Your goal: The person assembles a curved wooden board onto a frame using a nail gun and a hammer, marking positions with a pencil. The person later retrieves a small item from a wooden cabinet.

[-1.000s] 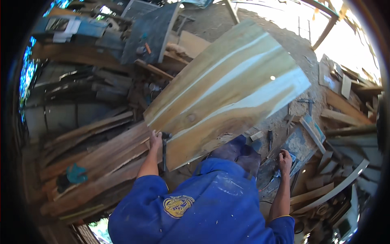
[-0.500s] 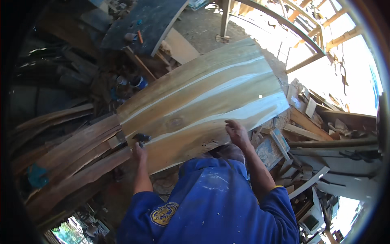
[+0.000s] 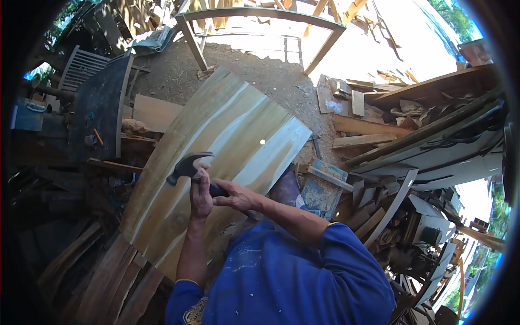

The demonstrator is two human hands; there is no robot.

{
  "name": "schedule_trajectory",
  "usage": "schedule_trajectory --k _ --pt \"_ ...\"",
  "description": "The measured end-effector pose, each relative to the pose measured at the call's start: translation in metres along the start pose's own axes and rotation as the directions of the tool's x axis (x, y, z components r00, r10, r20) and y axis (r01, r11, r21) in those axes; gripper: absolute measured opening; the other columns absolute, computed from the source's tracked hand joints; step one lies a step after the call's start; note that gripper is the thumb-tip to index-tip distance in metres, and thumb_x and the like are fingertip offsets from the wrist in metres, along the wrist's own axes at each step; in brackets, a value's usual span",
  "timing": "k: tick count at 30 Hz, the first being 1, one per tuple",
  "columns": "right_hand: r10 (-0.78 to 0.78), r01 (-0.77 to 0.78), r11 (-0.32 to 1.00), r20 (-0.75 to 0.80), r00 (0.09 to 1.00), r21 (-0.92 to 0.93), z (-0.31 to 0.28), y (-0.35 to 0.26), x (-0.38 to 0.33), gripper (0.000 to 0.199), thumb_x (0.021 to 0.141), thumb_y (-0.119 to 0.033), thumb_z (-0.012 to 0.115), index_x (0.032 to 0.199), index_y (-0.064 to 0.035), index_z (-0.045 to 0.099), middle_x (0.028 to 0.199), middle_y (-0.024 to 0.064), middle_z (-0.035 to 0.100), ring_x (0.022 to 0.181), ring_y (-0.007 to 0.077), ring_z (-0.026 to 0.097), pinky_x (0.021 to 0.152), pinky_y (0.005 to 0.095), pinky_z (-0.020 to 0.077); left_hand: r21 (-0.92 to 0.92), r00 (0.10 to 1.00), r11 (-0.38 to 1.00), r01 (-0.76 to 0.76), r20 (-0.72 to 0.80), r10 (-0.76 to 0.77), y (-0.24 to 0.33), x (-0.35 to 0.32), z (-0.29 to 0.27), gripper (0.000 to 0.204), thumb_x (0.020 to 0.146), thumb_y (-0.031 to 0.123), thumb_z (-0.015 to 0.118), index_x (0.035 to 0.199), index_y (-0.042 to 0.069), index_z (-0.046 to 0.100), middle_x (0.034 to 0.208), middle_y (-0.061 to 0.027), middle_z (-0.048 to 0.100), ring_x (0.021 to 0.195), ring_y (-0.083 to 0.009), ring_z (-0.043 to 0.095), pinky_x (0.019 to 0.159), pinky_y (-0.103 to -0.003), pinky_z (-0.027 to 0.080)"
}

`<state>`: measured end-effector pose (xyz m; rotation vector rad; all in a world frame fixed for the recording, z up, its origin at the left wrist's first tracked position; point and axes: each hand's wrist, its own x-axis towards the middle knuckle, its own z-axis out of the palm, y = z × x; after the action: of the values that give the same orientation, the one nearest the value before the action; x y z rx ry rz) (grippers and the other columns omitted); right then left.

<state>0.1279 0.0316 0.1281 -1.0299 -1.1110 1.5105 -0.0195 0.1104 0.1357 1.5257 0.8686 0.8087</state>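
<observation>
A claw hammer [image 3: 187,166] with a dark metal head hangs over a broad wooden panel [image 3: 189,135] striped in brown and pale bands. Close below the head, my left hand [image 3: 200,199] is closed on the hammer. My right hand [image 3: 236,196] meets it from the right, closed around the dark handle. The two hands touch or nearly touch, so part of the handle is hidden. Beneath them the panel lies at a slant, its lower edge close to my body.
Rough planks [image 3: 103,276] adjoin the panel at lower left. A dark curved board [image 3: 100,108] stands at upper left, a wooden frame [image 3: 260,13] at the top. Scrap timber [image 3: 374,130] and a dusty blue-grey board [image 3: 322,192] lie to the right.
My left hand has brought the hammer from the panel's left end to over its middle. My right hand, earlier free above the panel, has joined it on the handle. The view has turned.
</observation>
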Motion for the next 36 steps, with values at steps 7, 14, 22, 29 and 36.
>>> schedule_trajectory --k 7,14,22,29,36 --pt "0.205 -0.131 0.978 -0.608 0.767 0.164 -0.24 -0.048 -0.1 0.045 0.108 -0.034 0.05 0.141 -0.0039 0.05 0.074 -0.0027 0.05 0.061 0.0071 0.05 0.054 0.0246 0.0443 0.46 0.769 0.709 -0.534 0.613 0.181 -0.013 0.166 0.195 0.054 0.099 0.054 0.054 0.126 0.008 0.063 0.127 -0.0147 0.062 0.126 -0.0346 0.054 0.107 -0.051 0.036" --pt "0.54 -0.545 0.807 -0.658 0.524 0.228 -0.406 0.002 -0.2 0.04 0.105 -0.029 0.054 0.136 -0.0045 0.055 0.065 0.0024 0.053 0.06 0.0098 0.056 0.052 0.0271 0.0452 0.539 0.538 0.393 -0.745 0.834 -0.122 -0.105 0.239 0.32 0.034 0.093 0.045 0.064 0.09 0.012 0.072 0.095 -0.0048 0.066 0.098 -0.0254 0.062 0.09 -0.042 0.044" --pt "0.631 -0.555 0.74 -0.678 0.377 0.38 -0.434 0.0 -0.182 0.038 0.102 -0.023 0.057 0.132 -0.0002 0.056 0.079 0.0167 0.066 0.069 0.0295 0.064 0.069 0.0422 0.0511 0.554 0.634 0.481 -0.679 0.773 0.005 -0.111 0.243 0.328 0.03 0.09 0.037 0.067 0.071 0.015 0.062 0.074 -0.0013 0.055 0.078 -0.0205 0.056 0.071 -0.039 0.041" --pt "0.566 -0.734 0.607 -0.482 0.668 -0.304 -0.415 0.004 -0.167 0.041 0.102 -0.026 0.053 0.135 -0.0019 0.052 0.109 0.0332 0.065 0.102 0.0532 0.061 0.088 0.0524 0.0482 0.536 0.649 0.515 -0.669 0.759 0.052 -0.115 0.246 0.332 0.03 0.088 0.034 0.07 0.068 0.014 0.058 0.071 -0.0009 0.053 0.074 -0.0204 0.055 0.069 -0.038 0.04" --pt "0.535 -0.504 0.798 -0.774 0.337 0.332 -0.451 -0.032 -0.156 0.036 0.105 -0.024 0.052 0.134 -0.0027 0.053 0.066 -0.0018 0.051 0.055 0.0095 0.05 0.052 0.0269 0.0459 0.538 0.659 0.524 -0.66 0.749 0.06 -0.117 0.245 0.33 0.029 0.089 0.032 0.068 0.068 0.014 0.058 0.07 -0.0013 0.053 0.073 -0.0201 0.055 0.068 -0.038 0.039"
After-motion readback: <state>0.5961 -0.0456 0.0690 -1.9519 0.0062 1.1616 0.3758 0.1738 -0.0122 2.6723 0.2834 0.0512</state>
